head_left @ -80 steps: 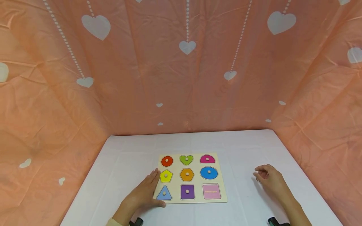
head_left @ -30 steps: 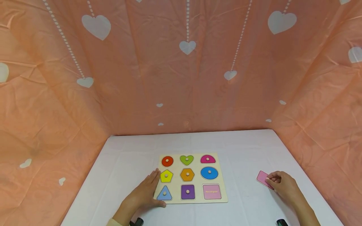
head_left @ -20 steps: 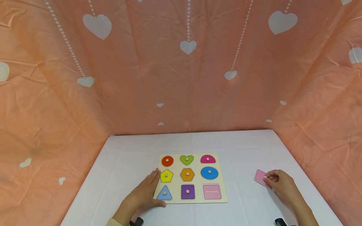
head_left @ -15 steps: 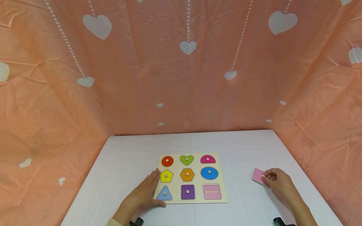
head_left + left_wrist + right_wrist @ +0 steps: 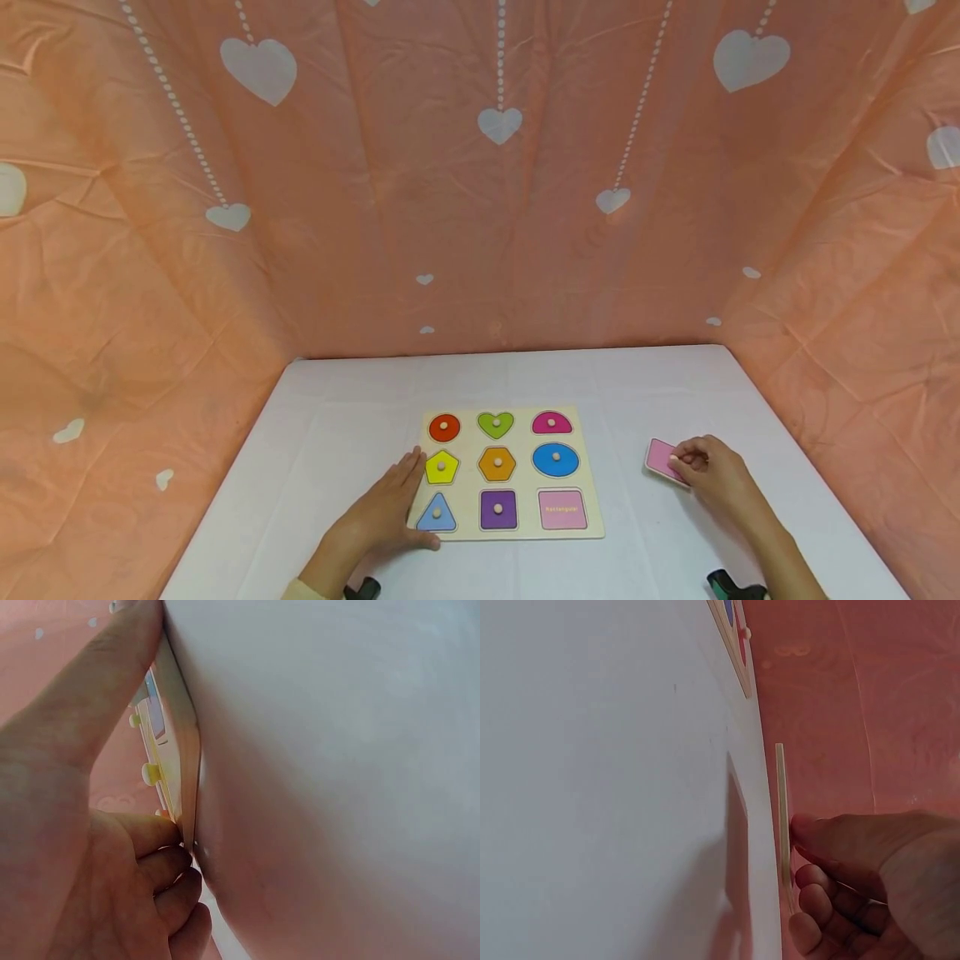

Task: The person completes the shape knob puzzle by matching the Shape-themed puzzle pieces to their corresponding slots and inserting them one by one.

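Note:
A wooden peg-puzzle board (image 5: 523,492) lies flat on the white table, with knobbed shapes seated in most of its recesses. My left hand (image 5: 382,502) rests against its left edge, fingers extended along the side and thumb at the near corner. In the left wrist view, the thumb and fingers of that hand (image 5: 82,795) touch the board's edge (image 5: 187,757). To the right of the board, my right hand (image 5: 716,475) pinches a pink rectangular puzzle piece (image 5: 660,458) by its knob. The right wrist view shows this piece (image 5: 783,802) edge-on above the table, its shadow beneath.
The board's lower right recess (image 5: 562,509) is pink with printed lettering and holds no knobbed piece. White cloth covers the table (image 5: 360,392). Orange curtains with white hearts (image 5: 495,250) rise at the back and both sides. Dark wrist devices (image 5: 363,588) show near the front.
My right hand has carried the pink piece leftward, nearer the board, and slightly away from the front. In the oldest frame the pink face was not visible. My left hand and the board have stayed put.

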`<state>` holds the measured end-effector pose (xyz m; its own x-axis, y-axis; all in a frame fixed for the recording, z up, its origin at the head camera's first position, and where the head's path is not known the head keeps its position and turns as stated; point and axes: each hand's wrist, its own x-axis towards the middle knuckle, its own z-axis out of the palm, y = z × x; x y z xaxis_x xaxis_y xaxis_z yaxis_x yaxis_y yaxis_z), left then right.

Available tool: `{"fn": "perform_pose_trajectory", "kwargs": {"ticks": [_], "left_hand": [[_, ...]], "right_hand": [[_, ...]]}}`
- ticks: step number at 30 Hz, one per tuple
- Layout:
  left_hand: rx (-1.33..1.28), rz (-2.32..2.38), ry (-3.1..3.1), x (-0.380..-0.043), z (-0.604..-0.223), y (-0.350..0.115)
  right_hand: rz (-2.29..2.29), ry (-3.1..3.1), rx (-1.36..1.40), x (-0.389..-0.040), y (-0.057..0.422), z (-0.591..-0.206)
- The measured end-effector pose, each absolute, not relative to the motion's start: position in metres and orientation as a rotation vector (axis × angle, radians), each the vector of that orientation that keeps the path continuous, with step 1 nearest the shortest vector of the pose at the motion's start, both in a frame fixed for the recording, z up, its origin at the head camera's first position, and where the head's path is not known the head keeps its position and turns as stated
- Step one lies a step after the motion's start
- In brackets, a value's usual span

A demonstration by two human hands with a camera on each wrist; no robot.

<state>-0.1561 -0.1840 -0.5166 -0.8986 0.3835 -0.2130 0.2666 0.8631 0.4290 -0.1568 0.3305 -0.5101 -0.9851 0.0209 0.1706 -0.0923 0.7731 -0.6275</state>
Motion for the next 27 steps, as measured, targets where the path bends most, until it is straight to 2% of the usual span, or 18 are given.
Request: {"fn": "perform_pose_trajectory", "kwargs": {"ticks": [27], "left_hand": [[0.483, 0.587, 2.751, -0.157, -0.519, -0.184]], "right_hand": [[1.111, -2.788, 0.247, -0.166, 0.273, -0.512]]}}
